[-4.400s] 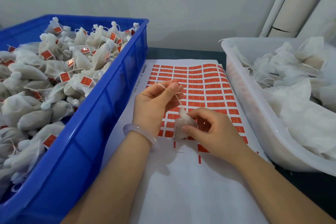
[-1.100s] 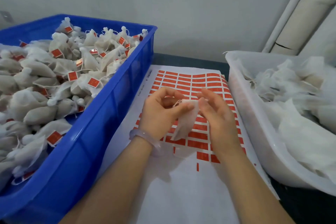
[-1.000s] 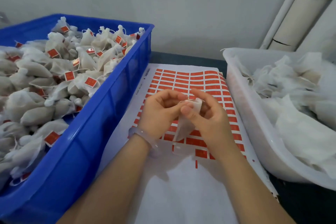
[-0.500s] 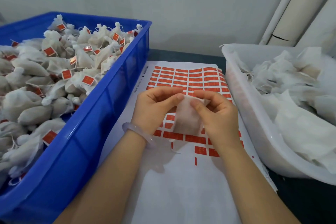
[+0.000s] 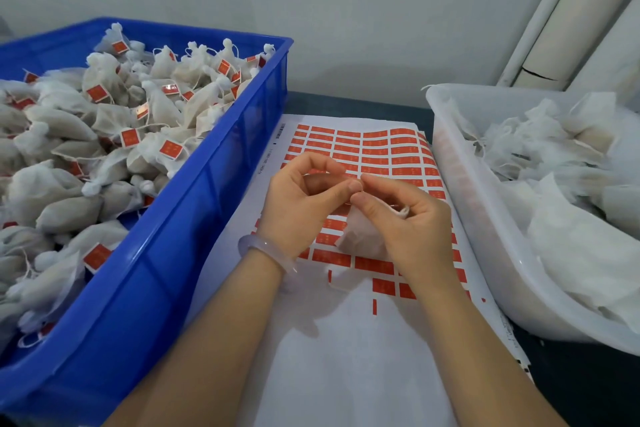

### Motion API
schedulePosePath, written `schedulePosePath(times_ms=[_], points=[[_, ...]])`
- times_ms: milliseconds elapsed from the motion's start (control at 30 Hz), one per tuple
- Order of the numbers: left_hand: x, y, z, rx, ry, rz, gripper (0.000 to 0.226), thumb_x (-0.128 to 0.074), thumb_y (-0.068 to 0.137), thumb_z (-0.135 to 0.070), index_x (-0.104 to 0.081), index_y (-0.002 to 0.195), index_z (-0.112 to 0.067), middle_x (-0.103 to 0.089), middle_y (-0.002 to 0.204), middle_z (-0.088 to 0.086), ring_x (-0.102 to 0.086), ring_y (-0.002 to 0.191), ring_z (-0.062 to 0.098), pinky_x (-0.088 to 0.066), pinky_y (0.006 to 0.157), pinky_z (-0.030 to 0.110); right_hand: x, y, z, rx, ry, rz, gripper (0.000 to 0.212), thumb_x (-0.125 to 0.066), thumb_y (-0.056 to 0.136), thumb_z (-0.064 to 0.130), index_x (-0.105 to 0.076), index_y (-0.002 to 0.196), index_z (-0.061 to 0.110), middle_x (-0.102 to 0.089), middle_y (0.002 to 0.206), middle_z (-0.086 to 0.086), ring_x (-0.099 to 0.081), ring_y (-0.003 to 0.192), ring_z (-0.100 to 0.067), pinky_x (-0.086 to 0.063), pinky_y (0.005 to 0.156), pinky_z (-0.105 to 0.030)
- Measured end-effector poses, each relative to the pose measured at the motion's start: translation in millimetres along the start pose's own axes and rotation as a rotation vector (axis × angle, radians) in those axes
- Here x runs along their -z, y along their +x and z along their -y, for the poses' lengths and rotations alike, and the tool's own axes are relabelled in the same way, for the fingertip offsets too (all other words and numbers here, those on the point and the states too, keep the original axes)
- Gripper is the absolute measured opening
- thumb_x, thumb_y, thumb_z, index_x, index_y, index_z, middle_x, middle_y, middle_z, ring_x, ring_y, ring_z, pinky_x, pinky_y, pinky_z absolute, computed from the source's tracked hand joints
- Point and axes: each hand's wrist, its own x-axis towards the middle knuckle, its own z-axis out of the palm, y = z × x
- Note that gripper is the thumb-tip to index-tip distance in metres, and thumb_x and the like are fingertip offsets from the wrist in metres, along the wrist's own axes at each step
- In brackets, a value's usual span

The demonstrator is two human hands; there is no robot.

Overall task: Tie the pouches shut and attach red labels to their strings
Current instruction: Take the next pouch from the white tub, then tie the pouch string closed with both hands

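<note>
A small white mesh pouch [image 5: 360, 236] hangs between my hands above the sheet of red labels [image 5: 374, 152]. My right hand [image 5: 405, 218] curls around the pouch's upper part, its thumb and forefinger pinching at the neck. My left hand [image 5: 304, 204] meets it fingertip to fingertip, pinching the thin string at the pouch's top. The string itself is barely visible. A pale bangle sits on my left wrist.
A blue crate [image 5: 194, 218] on the left is heaped with tied pouches bearing red labels. A translucent white bin [image 5: 485, 218] on the right holds untied pouches. The label sheet's lower part is bare backing paper. A wall and pipes stand behind.
The pouch, held flat and spread between both hands half a second ago, is now gathered in my right hand, hanging lower. Both hands' fingertips have come together at its top.
</note>
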Motion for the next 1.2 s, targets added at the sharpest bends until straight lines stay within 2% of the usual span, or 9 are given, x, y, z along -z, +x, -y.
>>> schedulePosePath(times_ms=[100,267,333,600,733,867,1000,1100,1200], points=[[1.5,-1.5,-2.3,-0.064,0.099,-0.001,0.020,-0.071,0.078,-0.015,-0.058,0.086,-0.028,-0.070,0.073,-0.015,-0.070,0.072,0.004,-0.052,0.058,0.013,0.1,-1.1,-1.8,0.023,-0.013,0.000,0.020,-0.063,0.069,0.044,-0.056,0.086,0.051,-0.054,0.075,0.050,-0.052,0.088,0.024,-0.037,0.065,0.006],[6.8,-0.7,-2.3,-0.124,0.188,-0.037,0.029,-0.075,0.075,-0.018,-0.055,0.092,-0.030,-0.070,0.086,-0.010,-0.069,0.075,0.004,-0.056,0.068,0.018,2.1,-0.8,-6.3,0.053,-0.048,-0.027,0.023,-0.068,0.080,0.027,-0.057,0.081,0.047,-0.055,0.076,0.048,-0.053,0.089,0.022,-0.037,0.064,0.005],[6.9,-0.9,-2.2,-0.135,0.204,-0.027,0.032,-0.075,0.076,-0.015,-0.054,0.094,-0.030,-0.070,0.087,-0.009,-0.069,0.077,0.004,-0.056,0.072,0.018,3.0,-0.6,-8.2,0.052,-0.069,-0.041,0.024,-0.069,0.082,0.024,-0.058,0.079,0.045,-0.058,0.074,0.043,-0.053,0.090,0.021,-0.037,0.064,0.005],[8.6,-0.4,-4.5,-0.217,0.237,-0.114,0.033,-0.070,0.080,-0.012,-0.049,0.089,-0.036,-0.065,0.088,-0.016,-0.066,0.082,-0.002,-0.050,0.071,0.008,5.1,0.3,-9.0,0.011,-0.137,-0.033,0.015,-0.067,0.081,0.033,-0.056,0.079,0.042,-0.053,0.087,0.036,-0.048,0.090,0.024,-0.036,0.063,0.007],[3.6,-4.1,-6.9,-0.285,0.202,-0.029,0.036,-0.071,0.078,-0.007,-0.051,0.092,-0.035,-0.065,0.085,-0.016,-0.067,0.080,0.001,-0.051,0.069,0.010,1.4,-0.4,-2.6,0.001,-0.081,0.015,0.019,-0.061,0.069,0.051,-0.055,0.087,0.049,-0.055,0.081,0.045,-0.050,0.091,0.024,-0.037,0.061,0.006],[2.6,-5.9,-6.3,-0.312,0.189,0.009,0.035,-0.070,0.079,-0.004,-0.053,0.094,-0.031,-0.066,0.086,-0.013,-0.068,0.081,0.004,-0.052,0.071,0.013,1.9,-0.2,-4.4,0.029,-0.086,0.036,0.016,-0.067,0.077,0.038,-0.058,0.085,0.047,-0.056,0.076,0.045,-0.053,0.089,0.021,-0.039,0.064,0.005],[6.1,-4.6,-5.0,-0.344,0.222,-0.083,0.029,-0.069,0.080,-0.006,-0.054,0.091,-0.029,-0.065,0.089,-0.011,-0.067,0.084,0.004,-0.052,0.074,0.012,4.4,-0.8,-7.8,0.023,-0.082,0.029,0.016,-0.067,0.082,0.028,-0.058,0.079,0.041,-0.057,0.078,0.044,-0.054,0.089,0.018,-0.039,0.066,0.004],[8.1,-2.1,-4.1,-0.324,0.296,-0.173,0.032,-0.069,0.081,-0.012,-0.051,0.088,-0.038,-0.062,0.087,-0.019,-0.063,0.085,-0.002,-0.049,0.073,0.006,4.5,-0.9,-8.1,0.011,-0.090,0.021,0.016,-0.067,0.083,0.028,-0.057,0.077,0.038,-0.058,0.076,0.038,-0.053,0.088,0.019,-0.039,0.065,0.004],[8.3,0.3,-2.1,-0.297,0.333,-0.226,0.030,-0.068,0.082,-0.017,-0.050,0.088,-0.039,-0.058,0.086,-0.025,-0.060,0.082,-0.011,-0.045,0.073,0.001,3.9,-1.0,-7.5,0.006,-0.123,0.017,0.017,-0.067,0.083,0.029,-0.055,0.077,0.039,-0.055,0.081,0.034,-0.051,0.088,0.022,-0.038,0.064,0.005]])
